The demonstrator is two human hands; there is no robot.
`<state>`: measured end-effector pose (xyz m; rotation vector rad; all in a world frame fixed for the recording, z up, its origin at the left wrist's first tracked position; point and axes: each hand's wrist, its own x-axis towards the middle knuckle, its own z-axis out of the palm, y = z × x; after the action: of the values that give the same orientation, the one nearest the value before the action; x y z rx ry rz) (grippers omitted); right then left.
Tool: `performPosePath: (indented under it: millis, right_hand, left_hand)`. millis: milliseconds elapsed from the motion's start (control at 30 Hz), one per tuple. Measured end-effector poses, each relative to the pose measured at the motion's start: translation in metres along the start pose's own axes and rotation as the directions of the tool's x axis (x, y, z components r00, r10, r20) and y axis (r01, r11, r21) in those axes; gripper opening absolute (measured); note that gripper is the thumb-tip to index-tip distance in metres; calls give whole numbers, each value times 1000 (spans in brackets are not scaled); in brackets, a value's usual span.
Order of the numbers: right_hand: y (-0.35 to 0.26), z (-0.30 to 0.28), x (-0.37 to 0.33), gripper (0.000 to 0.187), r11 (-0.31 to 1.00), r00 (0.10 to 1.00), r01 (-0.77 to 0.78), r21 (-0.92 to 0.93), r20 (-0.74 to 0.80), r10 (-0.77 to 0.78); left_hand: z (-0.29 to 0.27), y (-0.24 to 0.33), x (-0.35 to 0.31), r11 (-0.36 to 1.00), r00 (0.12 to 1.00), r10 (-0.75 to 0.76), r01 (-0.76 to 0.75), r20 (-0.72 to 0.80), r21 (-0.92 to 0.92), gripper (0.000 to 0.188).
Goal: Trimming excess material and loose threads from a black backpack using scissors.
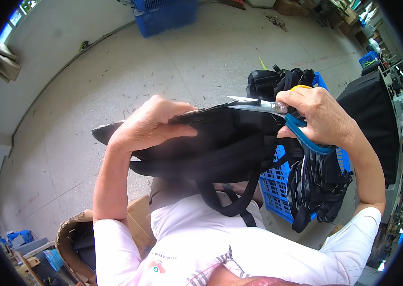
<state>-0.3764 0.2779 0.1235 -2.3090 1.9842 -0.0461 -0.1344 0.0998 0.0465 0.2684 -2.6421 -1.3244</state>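
Observation:
A black fabric bag (pixel 220 143) with strap handles lies across my lap, its upper edge raised. My left hand (pixel 151 124) pinches that edge between thumb and fingers, near the bag's left end. In my right hand (pixel 320 114) is a pair of scissors (pixel 301 131) with blue and yellow handles. Their blades are parted and point left, with the bag's edge between or right beside them; exactly which I cannot tell. A looped black handle (pixel 232 207) hangs from the bag's near side over my white shirt.
At my right stands a blue plastic crate (pixel 276 186) heaped with black bags and straps (pixel 318 186). Beyond it is a large black panel-like thing (pixel 370 119). An open cardboard box (pixel 137 221) sits at lower left. Far ahead, a blue bin (pixel 165 19) rests on the scrap-strewn floor (pixel 77 138).

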Motion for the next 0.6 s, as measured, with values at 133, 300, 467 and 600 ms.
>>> performPosePath:
  millis: [133,300,467,600]
  right_hand:
    - [7,6,-4,48,992,990,119,-45,-77,-122]
    - [10,5,-12,50,982,995,25,189,-98,-6]
    - [4,22,18,55,647,979,4,763,-134,152]
    - [-7,40,39,46,561,993,-72,824,6,119]
  left_hand:
    - [-1,-1,1,999,1000,1,-1,3,-32,25]
    - [-2,-8,2,997,1000,25,-26,-15,-75,24]
    - [3,-11,9,997,1000,15,-14,18,-75,24]
    - [1,-1,11,998,997,-65,65,29,12,34]
